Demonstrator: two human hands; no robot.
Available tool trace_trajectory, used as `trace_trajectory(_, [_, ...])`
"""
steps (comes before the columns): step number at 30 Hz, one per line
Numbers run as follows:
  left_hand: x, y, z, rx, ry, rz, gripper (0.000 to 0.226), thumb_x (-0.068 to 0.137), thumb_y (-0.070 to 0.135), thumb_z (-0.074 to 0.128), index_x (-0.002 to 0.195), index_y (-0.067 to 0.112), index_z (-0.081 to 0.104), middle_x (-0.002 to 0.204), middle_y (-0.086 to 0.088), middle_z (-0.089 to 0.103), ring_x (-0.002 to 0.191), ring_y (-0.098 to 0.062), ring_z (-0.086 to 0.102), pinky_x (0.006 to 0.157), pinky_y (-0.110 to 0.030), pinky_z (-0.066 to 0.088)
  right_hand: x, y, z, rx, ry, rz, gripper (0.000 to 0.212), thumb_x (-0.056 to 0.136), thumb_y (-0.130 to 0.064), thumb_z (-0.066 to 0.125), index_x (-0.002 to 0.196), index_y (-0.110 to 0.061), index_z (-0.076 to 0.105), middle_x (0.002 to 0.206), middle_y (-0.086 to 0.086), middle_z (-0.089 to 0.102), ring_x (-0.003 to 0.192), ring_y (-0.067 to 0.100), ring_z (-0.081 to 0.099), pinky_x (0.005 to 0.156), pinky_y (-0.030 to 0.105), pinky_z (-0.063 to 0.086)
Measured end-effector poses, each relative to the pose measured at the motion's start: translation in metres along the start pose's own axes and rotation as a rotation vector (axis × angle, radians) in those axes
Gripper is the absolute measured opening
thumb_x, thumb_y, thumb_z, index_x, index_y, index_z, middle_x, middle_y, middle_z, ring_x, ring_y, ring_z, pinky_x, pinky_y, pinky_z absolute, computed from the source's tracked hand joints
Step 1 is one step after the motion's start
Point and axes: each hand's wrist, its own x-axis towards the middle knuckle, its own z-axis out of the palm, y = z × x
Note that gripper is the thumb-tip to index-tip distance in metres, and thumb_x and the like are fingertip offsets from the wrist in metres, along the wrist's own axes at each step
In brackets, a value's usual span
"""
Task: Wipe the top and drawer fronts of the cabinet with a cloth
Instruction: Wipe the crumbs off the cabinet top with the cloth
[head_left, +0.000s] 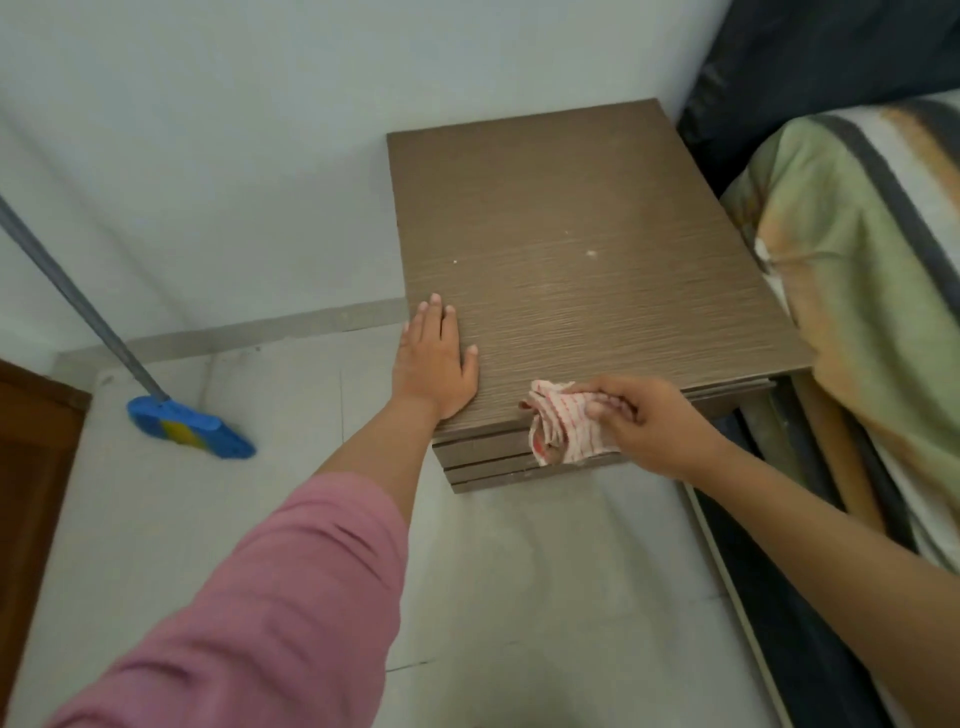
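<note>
A low brown wood-grain cabinet (571, 234) stands in the corner against the pale wall, seen from above. Its top shows a few small white specks. Narrow strips of its drawer fronts (483, 460) show below the near edge. My left hand (434, 364) lies flat, fingers apart, on the top's near-left corner. My right hand (644, 423) grips a crumpled white cloth with red stripes (563, 428) and holds it against the near edge and the upper drawer fronts.
A blue broom head (189, 426) with a grey handle (67, 296) rests on the tiled floor to the left. A bed with a green, orange and grey striped cover (852, 291) adjoins the cabinet's right side. A dark wooden door edge (31, 467) is at far left.
</note>
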Motion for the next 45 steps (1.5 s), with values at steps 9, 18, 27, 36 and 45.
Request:
trace_trajectory(9, [0.037, -0.005, 0.002, -0.015, 0.015, -0.011, 0.062, 0.094, 0.036, 0.038, 0.143, 0.002, 0.023, 0.154, -0.016, 0.016, 0.142, -0.029, 0.010, 0.115, -0.041, 0.007, 0.111, -0.011, -0.003, 0.194, 0.522, 0.115, 0.029, 0.094, -0.013, 0.052, 0.119, -0.020, 0.063, 0.107, -0.003, 0.066, 0.097, 0.012, 0.061, 0.088, 0.028, 0.049])
trace_trajectory(18, [0.108, -0.011, -0.001, -0.019, 0.019, -0.033, 0.061, 0.094, 0.035, 0.036, 0.143, 0.001, 0.023, 0.154, -0.015, 0.014, 0.143, -0.028, 0.011, 0.114, -0.041, 0.007, 0.197, 0.029, 0.019, -0.120, 0.414, 0.399, 0.050, 0.097, -0.021, 0.041, 0.145, -0.026, 0.031, 0.159, 0.002, 0.010, 0.146, 0.023, -0.003, 0.115, 0.051, -0.002])
trace_trajectory(27, [0.109, -0.010, -0.006, -0.003, 0.002, -0.163, 0.072, 0.088, 0.045, 0.032, 0.142, 0.000, 0.025, 0.154, -0.017, 0.017, 0.142, -0.028, 0.012, 0.116, -0.041, 0.017, 0.290, 0.025, 0.000, -0.247, 0.254, 0.306, 0.054, 0.098, -0.034, 0.038, 0.148, -0.030, 0.020, 0.160, 0.000, 0.000, 0.146, 0.022, -0.009, 0.114, 0.049, -0.006])
trace_trajectory(36, [0.112, -0.013, -0.010, -0.016, -0.083, -0.176, 0.071, 0.089, 0.043, 0.042, 0.143, 0.002, 0.023, 0.154, -0.016, 0.015, 0.143, -0.028, 0.010, 0.116, -0.042, 0.016, 0.381, 0.007, -0.008, -0.272, 0.148, 0.165, 0.054, 0.097, -0.034, 0.041, 0.148, -0.027, 0.024, 0.160, 0.002, 0.003, 0.146, 0.024, -0.008, 0.114, 0.052, -0.004])
trace_trajectory(45, [0.110, -0.012, -0.008, -0.034, -0.088, -0.167, 0.069, 0.089, 0.043, 0.040, 0.142, 0.000, 0.025, 0.153, -0.018, 0.017, 0.142, -0.029, 0.011, 0.114, -0.044, 0.020, 0.435, -0.005, -0.004, -0.281, 0.028, 0.004, 0.055, 0.096, -0.031, 0.043, 0.148, -0.029, 0.025, 0.160, -0.001, 0.005, 0.146, 0.020, -0.005, 0.114, 0.046, -0.008])
